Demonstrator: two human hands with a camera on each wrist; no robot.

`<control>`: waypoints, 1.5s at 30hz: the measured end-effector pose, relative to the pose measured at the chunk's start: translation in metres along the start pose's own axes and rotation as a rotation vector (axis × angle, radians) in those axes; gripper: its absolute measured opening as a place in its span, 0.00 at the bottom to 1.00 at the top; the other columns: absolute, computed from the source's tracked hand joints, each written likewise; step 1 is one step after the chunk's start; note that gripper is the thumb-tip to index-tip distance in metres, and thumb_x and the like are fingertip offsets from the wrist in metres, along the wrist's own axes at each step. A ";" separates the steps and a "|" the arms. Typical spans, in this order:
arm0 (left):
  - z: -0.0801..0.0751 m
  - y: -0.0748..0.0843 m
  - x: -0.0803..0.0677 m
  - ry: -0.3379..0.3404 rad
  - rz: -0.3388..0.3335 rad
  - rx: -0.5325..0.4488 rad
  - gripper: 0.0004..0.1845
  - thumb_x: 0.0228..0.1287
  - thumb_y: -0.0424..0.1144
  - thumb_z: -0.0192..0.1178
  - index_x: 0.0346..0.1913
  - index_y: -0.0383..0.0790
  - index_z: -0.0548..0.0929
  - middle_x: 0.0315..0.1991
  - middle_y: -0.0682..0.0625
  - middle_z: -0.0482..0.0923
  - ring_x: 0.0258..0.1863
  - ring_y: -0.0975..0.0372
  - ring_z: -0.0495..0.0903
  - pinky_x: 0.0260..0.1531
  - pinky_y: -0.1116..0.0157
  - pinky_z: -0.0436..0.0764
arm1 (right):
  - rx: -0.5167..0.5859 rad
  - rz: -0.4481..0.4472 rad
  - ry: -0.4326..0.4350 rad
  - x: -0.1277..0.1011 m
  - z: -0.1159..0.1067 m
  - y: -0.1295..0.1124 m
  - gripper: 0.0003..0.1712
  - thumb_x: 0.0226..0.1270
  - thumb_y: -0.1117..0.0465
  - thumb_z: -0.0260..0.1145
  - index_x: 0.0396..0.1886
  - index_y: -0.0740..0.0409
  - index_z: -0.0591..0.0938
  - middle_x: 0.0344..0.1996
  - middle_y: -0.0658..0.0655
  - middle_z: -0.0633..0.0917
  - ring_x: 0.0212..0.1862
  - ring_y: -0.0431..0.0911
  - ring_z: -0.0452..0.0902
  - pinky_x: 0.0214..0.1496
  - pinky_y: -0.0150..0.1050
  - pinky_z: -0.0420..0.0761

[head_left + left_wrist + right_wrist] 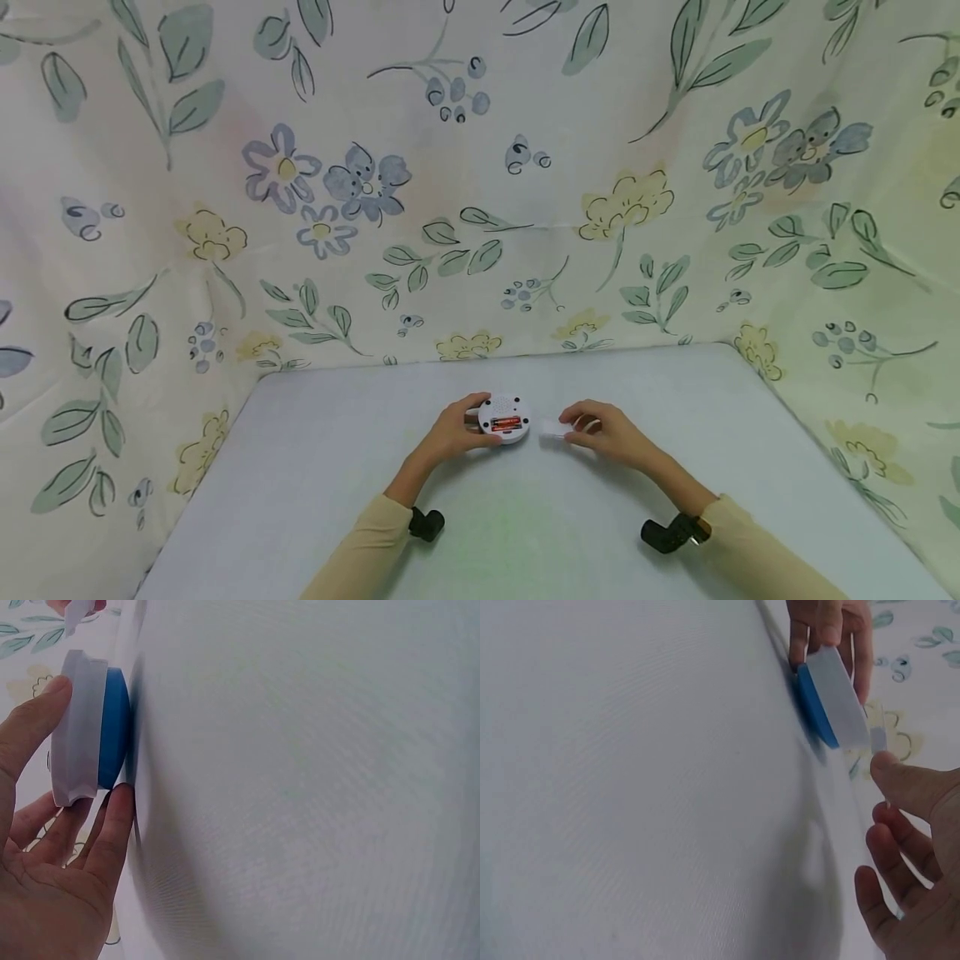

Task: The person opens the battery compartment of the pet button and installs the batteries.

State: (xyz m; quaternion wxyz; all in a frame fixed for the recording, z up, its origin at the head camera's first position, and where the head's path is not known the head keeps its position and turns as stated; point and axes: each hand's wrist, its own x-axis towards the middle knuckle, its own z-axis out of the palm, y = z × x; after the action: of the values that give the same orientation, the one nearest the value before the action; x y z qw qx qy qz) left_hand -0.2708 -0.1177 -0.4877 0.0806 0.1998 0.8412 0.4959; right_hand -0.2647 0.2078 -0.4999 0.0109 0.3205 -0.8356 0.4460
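Flowered cloth walls a pale grey table (315,467) where the left hand (450,432) grips a round white-and-blue device (505,417), batteries exposed, while the right hand (607,432) pinches its small white cover (553,429), best aligned squarely before pressing.

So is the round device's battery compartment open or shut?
Open: batteries show in the round device; the right hand holds the small white cover beside it.

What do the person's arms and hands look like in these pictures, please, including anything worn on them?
Both hands are bare, with no gloves, and no rings show. The left hand and the right hand come out of long, pale yellowish-beige sleeves that end short of the wrists. Each wrist carries a small black camera: the left wrist camera and the right wrist camera.
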 end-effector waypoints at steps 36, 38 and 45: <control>0.002 -0.003 0.002 -0.006 0.037 0.005 0.41 0.58 0.37 0.77 0.72 0.34 0.69 0.68 0.38 0.71 0.55 0.47 0.80 0.49 0.57 0.83 | -0.108 -0.138 0.091 0.045 0.048 -0.031 0.09 0.64 0.63 0.76 0.43 0.53 0.87 0.42 0.49 0.85 0.44 0.48 0.79 0.45 0.49 0.81; 0.002 -0.003 0.002 -0.008 0.039 0.004 0.41 0.58 0.37 0.77 0.72 0.33 0.69 0.68 0.38 0.71 0.55 0.47 0.80 0.49 0.57 0.83 | -0.122 -0.145 0.096 0.046 0.050 -0.032 0.09 0.63 0.63 0.76 0.42 0.53 0.87 0.42 0.48 0.85 0.45 0.48 0.79 0.46 0.52 0.80; 0.001 -0.002 0.001 -0.007 0.045 -0.005 0.41 0.59 0.37 0.77 0.72 0.34 0.69 0.68 0.38 0.70 0.55 0.46 0.80 0.49 0.56 0.83 | -0.159 -0.143 0.104 0.049 0.053 -0.033 0.08 0.62 0.63 0.77 0.40 0.51 0.87 0.41 0.46 0.85 0.47 0.45 0.79 0.51 0.51 0.79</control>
State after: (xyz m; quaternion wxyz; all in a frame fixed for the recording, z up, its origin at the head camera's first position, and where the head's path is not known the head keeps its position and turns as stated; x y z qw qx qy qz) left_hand -0.2721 -0.1167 -0.4899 0.0728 0.2204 0.8349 0.4990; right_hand -0.2715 0.1295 -0.4929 0.1116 0.3539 -0.8417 0.3922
